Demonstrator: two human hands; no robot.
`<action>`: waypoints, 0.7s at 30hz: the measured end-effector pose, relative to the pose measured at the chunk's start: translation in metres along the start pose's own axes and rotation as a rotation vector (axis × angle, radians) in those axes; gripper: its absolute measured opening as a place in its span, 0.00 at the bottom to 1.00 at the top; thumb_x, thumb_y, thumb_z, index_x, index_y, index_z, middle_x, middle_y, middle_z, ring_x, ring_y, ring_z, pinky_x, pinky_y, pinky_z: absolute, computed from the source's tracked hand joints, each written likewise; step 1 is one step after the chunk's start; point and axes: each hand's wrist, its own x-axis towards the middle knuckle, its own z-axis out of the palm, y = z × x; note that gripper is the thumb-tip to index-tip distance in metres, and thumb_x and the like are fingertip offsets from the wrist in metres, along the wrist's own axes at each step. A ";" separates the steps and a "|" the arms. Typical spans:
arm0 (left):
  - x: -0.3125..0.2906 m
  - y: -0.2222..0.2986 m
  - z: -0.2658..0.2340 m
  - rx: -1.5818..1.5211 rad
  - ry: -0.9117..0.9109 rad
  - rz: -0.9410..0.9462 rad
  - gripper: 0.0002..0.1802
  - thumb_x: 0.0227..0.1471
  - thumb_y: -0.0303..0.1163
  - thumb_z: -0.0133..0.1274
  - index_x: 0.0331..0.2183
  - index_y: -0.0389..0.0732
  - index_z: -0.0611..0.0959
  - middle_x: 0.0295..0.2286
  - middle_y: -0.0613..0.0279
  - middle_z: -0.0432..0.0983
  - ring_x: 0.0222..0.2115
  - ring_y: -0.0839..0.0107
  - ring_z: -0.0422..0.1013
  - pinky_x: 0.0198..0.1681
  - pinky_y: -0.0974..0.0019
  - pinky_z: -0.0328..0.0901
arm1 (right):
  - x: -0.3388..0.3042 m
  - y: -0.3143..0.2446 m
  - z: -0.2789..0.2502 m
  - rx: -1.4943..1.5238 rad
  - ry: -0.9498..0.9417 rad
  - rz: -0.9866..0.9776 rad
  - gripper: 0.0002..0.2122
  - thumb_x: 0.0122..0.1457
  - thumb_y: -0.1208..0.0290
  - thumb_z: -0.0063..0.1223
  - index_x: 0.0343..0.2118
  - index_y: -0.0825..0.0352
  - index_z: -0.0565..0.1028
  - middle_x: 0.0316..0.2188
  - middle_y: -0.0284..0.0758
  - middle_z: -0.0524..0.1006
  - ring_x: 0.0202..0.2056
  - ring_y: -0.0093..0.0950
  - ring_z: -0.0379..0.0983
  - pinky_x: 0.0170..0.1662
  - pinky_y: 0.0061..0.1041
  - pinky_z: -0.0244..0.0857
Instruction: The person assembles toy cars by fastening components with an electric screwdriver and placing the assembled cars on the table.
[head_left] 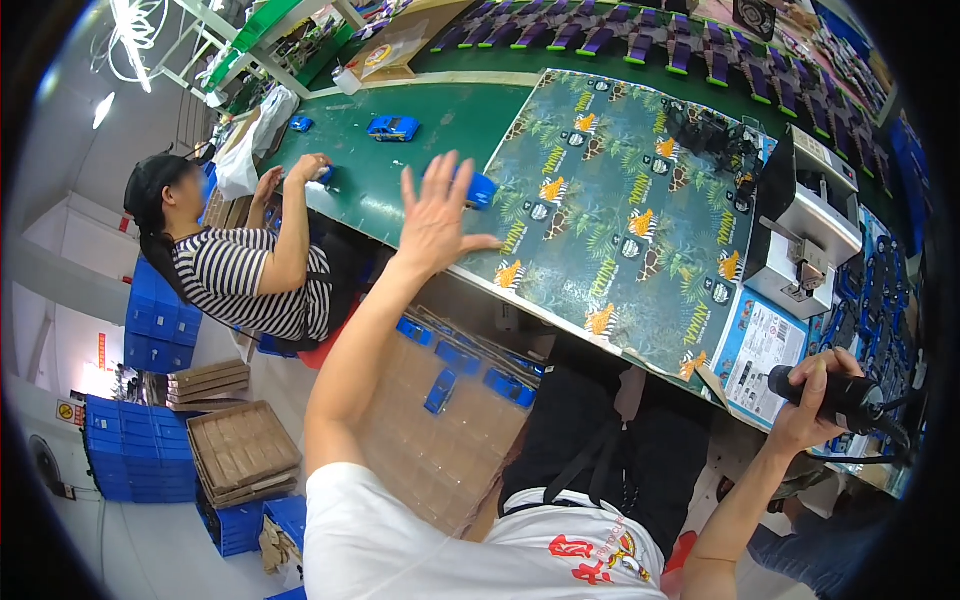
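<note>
My left hand (437, 215) is stretched out over the green bench, fingers spread and palm down. Just beyond its fingers sits a blue toy car (482, 190), partly hidden behind them; I cannot tell whether they touch. At the right, my right hand (808, 415) is wrapped around a black cylindrical corded power tool (840, 398), its cable trailing off to the right. Under that tool's end lies a printed sheet (765, 350) on the bench edge. Between my hands spreads a patterned animal-print mat (620, 220).
A co-worker in a striped shirt (250, 265) handles a small blue part at the left, near another blue toy car (392, 128). A white-and-black machine (805, 230) stands at the right. Below the bench, a cardboard box (420, 450) holds several blue cars. Purple parts line the back.
</note>
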 end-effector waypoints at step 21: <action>-0.007 0.325 -0.029 -1.176 0.257 0.376 0.14 0.45 0.25 0.61 0.37 0.35 0.79 0.33 0.51 0.78 0.30 0.56 0.76 0.31 0.61 0.69 | 0.025 -0.055 -0.065 0.587 -0.330 0.303 0.17 0.40 0.72 0.71 0.30 0.71 0.74 0.15 0.33 0.72 0.17 0.25 0.69 0.23 0.23 0.67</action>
